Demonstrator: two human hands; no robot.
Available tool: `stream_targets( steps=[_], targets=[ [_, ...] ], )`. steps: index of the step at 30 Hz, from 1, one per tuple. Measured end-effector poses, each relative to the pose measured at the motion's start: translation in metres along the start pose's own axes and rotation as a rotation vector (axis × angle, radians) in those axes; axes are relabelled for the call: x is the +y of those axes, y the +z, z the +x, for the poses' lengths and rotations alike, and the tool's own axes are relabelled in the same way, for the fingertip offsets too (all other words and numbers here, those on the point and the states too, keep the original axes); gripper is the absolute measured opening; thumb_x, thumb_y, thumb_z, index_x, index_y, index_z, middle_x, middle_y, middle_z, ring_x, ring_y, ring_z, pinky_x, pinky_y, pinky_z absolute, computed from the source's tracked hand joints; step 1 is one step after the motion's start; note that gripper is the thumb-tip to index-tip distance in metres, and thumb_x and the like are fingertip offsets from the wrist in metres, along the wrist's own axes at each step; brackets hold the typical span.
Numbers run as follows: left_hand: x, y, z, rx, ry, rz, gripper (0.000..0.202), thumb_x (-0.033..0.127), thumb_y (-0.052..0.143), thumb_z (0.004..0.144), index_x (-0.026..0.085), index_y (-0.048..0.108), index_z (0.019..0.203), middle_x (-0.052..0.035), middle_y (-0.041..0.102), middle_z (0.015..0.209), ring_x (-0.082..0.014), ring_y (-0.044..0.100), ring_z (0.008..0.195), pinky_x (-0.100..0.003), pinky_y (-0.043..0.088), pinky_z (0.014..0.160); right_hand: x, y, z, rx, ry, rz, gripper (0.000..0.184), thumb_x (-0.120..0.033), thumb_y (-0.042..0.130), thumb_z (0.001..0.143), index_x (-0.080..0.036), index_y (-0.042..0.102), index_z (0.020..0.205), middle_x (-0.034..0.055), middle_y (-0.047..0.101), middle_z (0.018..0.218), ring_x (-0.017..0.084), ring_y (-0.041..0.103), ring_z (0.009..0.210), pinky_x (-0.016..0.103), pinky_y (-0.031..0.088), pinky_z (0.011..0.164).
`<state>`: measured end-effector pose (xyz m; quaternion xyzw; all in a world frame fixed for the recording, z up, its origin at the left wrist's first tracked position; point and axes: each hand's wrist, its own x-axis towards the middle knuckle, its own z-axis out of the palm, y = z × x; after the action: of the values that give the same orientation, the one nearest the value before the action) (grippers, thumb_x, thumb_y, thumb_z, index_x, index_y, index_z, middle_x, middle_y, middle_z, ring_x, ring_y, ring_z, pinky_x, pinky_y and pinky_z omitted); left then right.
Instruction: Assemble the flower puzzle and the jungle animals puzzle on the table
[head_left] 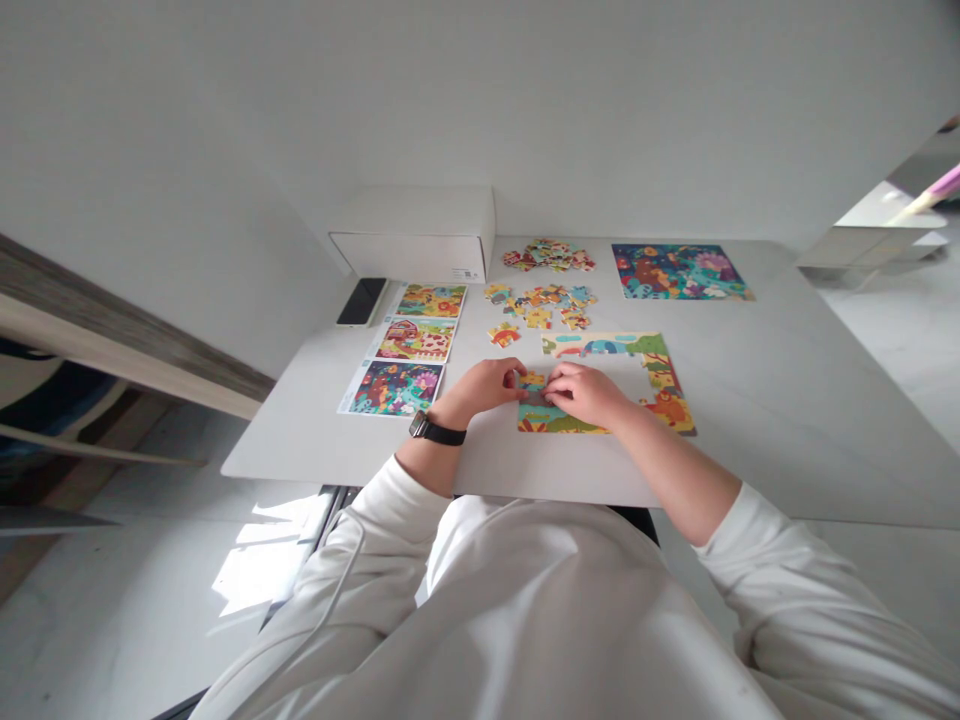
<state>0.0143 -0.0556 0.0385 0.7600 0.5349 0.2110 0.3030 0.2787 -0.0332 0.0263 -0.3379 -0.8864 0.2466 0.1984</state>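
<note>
Left hand: the left hand point(480, 385) is curled, its fingertips pressing on a small jigsaw piece point(532, 381) from the left; a black watch point(435, 430) sits on the wrist.
Right hand: the right hand point(585, 393) is also curled, gripping the same piece from the right, with its fingers bunched close to the left hand's.
Held piece: it sits between both hands, low over the left part of the part-built jigsaw point(667, 385), and is partly hidden by the fingers.
Part-built jigsaw: a rectangular border of joined pieces lies flat on the bench point(750, 400), directly under the hands.
Loose pieces: two scattered heaps point(540, 305) lie beyond the hands, with a few pieces just apart from them.
Further along the bench: a finished jigsaw point(679, 272) lies at the far edge; a strip of picture cards point(401, 350), a phone point(361, 301) and a white box point(412, 235) lie to the left.
</note>
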Motion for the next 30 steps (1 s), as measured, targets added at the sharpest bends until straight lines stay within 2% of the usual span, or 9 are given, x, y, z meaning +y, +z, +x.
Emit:
stream_targets(
  steps=[4, 12, 24, 30],
  targets=[
    [0.001, 0.000, -0.001, 0.011, -0.002, 0.011, 0.033, 0.034, 0.083, 0.079, 0.023, 0.075, 0.109, 0.0012, 0.072, 0.077, -0.0197, 0.066, 0.071, -0.029, 0.042, 0.066, -0.003, -0.001, 0.000, 0.002, -0.012, -0.012, 0.018, -0.026, 0.070, 0.098, -0.027, 0.088, 0.099, 0.0082, 0.076, 0.111, 0.025, 0.071, 0.097, 0.039, 0.053, 0.090],
    [0.008, 0.001, -0.002, 0.002, -0.033, 0.115, 0.041, 0.045, 0.088, 0.078, 0.024, 0.073, 0.109, 0.0014, 0.072, 0.078, -0.0199, 0.064, 0.069, -0.029, 0.039, 0.063, -0.008, 0.000, -0.001, -0.011, -0.022, 0.000, 0.019, -0.026, 0.068, 0.101, -0.029, 0.087, 0.101, 0.0065, 0.075, 0.110, 0.022, 0.071, 0.095, 0.036, 0.053, 0.088],
    [0.010, 0.002, 0.005, 0.014, -0.095, 0.154, 0.029, 0.037, 0.085, 0.081, 0.026, 0.072, 0.105, 0.0014, 0.070, 0.074, -0.0205, 0.062, 0.064, -0.031, 0.036, 0.061, -0.013, 0.000, 0.003, -0.045, 0.012, -0.022, 0.016, -0.026, 0.072, 0.101, -0.027, 0.087, 0.102, 0.0066, 0.076, 0.112, 0.022, 0.073, 0.096, 0.035, 0.054, 0.085],
    [0.010, -0.007, 0.014, -0.047, -0.062, 0.109, 0.023, 0.037, 0.084, 0.081, 0.025, 0.072, 0.098, 0.0031, 0.067, 0.069, -0.0172, 0.060, 0.061, -0.028, 0.038, 0.060, -0.013, 0.001, 0.002, -0.052, 0.026, 0.001, 0.015, -0.025, 0.074, 0.100, -0.028, 0.088, 0.107, 0.0068, 0.076, 0.113, 0.023, 0.074, 0.099, 0.036, 0.055, 0.088]
  ],
)
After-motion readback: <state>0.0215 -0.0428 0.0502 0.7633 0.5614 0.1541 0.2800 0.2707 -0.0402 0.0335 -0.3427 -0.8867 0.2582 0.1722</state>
